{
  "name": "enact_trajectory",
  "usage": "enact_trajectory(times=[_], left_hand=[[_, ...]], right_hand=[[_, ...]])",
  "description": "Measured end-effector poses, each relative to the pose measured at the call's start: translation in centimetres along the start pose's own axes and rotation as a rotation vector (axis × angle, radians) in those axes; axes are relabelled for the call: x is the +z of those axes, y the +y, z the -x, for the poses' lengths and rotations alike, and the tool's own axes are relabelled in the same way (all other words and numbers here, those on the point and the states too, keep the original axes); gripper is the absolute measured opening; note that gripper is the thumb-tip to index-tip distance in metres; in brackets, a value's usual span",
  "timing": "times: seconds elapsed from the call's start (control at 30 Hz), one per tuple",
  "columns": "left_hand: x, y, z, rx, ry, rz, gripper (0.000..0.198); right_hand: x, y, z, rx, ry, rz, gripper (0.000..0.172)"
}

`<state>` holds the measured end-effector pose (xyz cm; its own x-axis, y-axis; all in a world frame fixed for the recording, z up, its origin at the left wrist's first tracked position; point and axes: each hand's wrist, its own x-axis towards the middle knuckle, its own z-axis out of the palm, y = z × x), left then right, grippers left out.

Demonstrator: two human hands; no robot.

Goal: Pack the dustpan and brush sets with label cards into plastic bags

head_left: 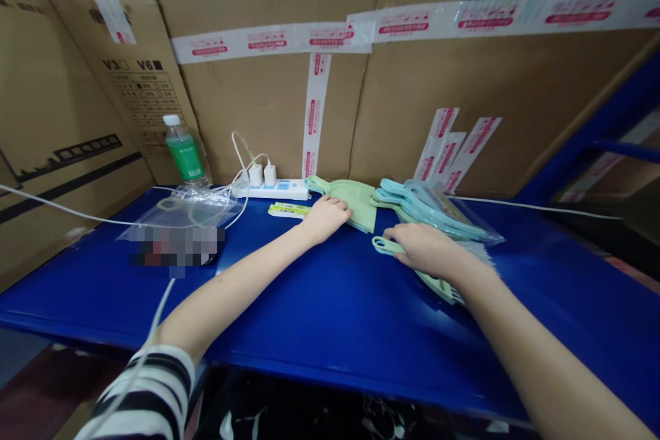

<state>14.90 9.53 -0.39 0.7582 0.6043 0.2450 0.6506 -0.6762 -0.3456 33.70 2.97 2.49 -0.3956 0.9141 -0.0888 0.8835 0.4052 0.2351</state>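
Striped sleeve (149,385) is closest; out on the blue desk (330,316) my left hand (326,216) rests flat on the green dustpan (357,198), right hand (425,247) flat over a green brush (437,283) beside bagged blue dustpans (433,210), neither grip closed.

A pixelated patch (175,247) on the desk (330,302), left of and nearer than the power strip (278,188), conceals whatever lies there. Right of the power strip, the right hand (427,251) covers most of a green handled item (384,245); its form is indeterminate. Print on the yellow label (289,210) just in front of the power strip is illegible.
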Motion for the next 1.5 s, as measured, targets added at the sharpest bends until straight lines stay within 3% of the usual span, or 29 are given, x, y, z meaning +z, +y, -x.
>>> enact_trajectory(times=[0.17,0.3,0.67,0.83,1.07,1.23,1.33,1.5], left_hand=[[-0.8,-0.1,-0.3,0.034,0.041,-0.036,0.009],[-1.4,0.0,0.9,0.075,0.104,-0.058,0.017],[-2.5,0.8,10.3,0.265,0.276,-0.092,0.02],[-2.8,1.7,13.6,0.37,0.361,-0.025,0.015],[-2.5,2.9,14.5,0.416,0.442,0.192,0.019],[-2.6,2.8,14.5,0.452,0.479,0.349,0.018],[-3.2,1.6,14.6,0.356,0.496,0.372,0.022],[-3.7,-1.5,14.8,-0.077,0.331,0.311,0.024]], right_hand=[[0.2,0.5,0.0,0.007,0.015,0.008,0.029],[0.3,0.8,0.0,-0.003,0.025,0.015,0.033],[-0.6,-0.8,0.7,-0.076,0.104,0.002,0.044],[-0.6,-2.0,0.5,-0.109,0.17,-0.019,0.039],[0.4,-5.2,0.1,-0.361,0.52,-0.143,0.039],[0.9,-8.1,-0.4,-0.498,0.529,-0.214,0.041],[1.0,-9.1,-1.1,-0.525,0.495,-0.266,0.042],[0.7,-10.0,-2.3,-0.49,0.452,-0.335,0.041]])
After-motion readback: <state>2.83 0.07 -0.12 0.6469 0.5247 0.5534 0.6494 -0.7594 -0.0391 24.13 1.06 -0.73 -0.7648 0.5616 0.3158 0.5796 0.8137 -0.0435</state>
